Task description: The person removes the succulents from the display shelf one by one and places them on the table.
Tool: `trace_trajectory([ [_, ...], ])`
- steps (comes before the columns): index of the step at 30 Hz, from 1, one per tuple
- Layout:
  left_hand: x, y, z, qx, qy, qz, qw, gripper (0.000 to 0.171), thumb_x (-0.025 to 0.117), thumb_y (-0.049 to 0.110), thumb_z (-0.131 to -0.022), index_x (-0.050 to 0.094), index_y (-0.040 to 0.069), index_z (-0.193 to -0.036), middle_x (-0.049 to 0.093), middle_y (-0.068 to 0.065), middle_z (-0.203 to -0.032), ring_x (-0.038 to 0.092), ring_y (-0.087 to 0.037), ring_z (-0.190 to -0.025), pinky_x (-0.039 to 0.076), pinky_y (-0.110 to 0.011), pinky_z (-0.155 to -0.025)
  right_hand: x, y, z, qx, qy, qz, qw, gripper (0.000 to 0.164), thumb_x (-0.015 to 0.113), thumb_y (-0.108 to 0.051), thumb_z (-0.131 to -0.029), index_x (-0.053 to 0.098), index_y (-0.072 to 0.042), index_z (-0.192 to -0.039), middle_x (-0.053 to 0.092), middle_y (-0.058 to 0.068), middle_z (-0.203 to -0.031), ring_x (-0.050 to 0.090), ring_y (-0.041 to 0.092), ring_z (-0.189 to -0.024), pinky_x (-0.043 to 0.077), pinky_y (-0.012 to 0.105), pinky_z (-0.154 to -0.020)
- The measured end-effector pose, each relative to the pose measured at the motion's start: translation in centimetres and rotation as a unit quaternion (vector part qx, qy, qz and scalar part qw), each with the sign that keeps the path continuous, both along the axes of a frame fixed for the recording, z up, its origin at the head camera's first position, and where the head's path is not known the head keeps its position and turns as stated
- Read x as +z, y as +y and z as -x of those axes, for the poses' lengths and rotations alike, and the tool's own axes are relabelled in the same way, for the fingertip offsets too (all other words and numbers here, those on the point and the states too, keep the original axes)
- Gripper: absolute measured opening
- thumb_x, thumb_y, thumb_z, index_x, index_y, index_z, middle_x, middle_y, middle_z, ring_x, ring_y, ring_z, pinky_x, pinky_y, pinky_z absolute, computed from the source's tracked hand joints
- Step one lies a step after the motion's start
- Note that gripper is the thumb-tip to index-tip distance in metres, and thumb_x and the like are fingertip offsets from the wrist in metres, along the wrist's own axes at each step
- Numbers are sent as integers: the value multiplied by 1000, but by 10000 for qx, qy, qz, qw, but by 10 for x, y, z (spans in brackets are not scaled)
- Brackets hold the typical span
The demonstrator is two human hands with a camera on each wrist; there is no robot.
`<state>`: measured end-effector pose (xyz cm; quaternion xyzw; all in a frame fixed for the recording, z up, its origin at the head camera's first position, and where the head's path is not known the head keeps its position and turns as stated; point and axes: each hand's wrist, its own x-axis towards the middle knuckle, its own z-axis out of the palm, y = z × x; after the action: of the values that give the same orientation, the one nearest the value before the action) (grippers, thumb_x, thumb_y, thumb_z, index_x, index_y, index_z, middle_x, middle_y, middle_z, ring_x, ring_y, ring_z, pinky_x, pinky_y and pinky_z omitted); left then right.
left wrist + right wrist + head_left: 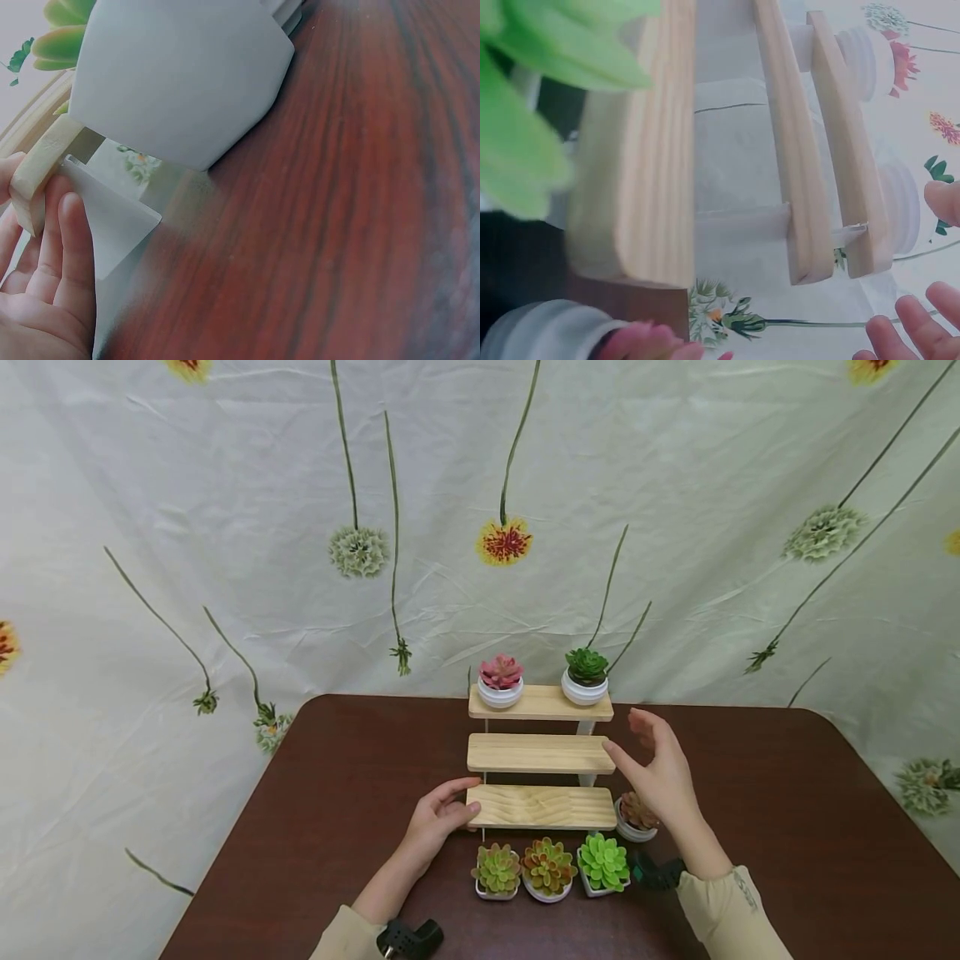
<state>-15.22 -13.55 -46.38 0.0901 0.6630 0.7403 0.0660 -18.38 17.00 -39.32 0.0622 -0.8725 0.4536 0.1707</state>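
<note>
A three-tier wooden display stand [542,753] with clear supports stands on the table. My left hand [437,822] pinches the left end of its lowest board; in the left wrist view, the fingers [75,232] curl at that board's end [46,154]. Beside the stand's right side, my right hand [663,772] is raised with thumb and fingers spread and holds nothing. On the top board sit a pink succulent [501,673] at left and a dark green succulent [587,668] at right, both in round white pots. The middle and lowest boards carry no pots.
In front of the stand is a row of potted succulents: a green one [497,870], an orange-tinged one [549,868] and a bright green one [603,863]. A brownish succulent [637,814] stands by the lowest board's right end. Flower-printed cloth [262,527] hangs behind the table [352,752].
</note>
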Motion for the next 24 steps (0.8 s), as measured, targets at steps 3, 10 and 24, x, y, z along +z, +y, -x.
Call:
trace_trajectory([
  [3,0,0,0,-24,17,-17,10000,41,61,-1,-89,51,-9,-128,55,-24,-117,59,-9,-68,52,-25,-68,3,-1,3,46,48,7,10000,61,70,-24,-86,42,3,-133,46,20,-129,44,35,-118,36,49,-98],
  [10,1,0,0,-54,69,34,10000,41,61,-1,-89,50,-9,-128,55,-26,-116,58,-9,-68,53,-26,-69,13,-1,9,174,75,-3,9998,62,69,-26,-87,41,3,-134,46,21,-129,44,35,-118,36,49,-99],
  [24,-22,-2,10,-21,14,-76,10000,41,61,-2,-89,51,-7,-128,59,-16,-111,59,-11,-66,54,-29,-69,28,-15,25,364,0,-3,9993,69,70,-27,-86,37,2,-139,42,21,-135,43,36,-121,36,47,-100],
])
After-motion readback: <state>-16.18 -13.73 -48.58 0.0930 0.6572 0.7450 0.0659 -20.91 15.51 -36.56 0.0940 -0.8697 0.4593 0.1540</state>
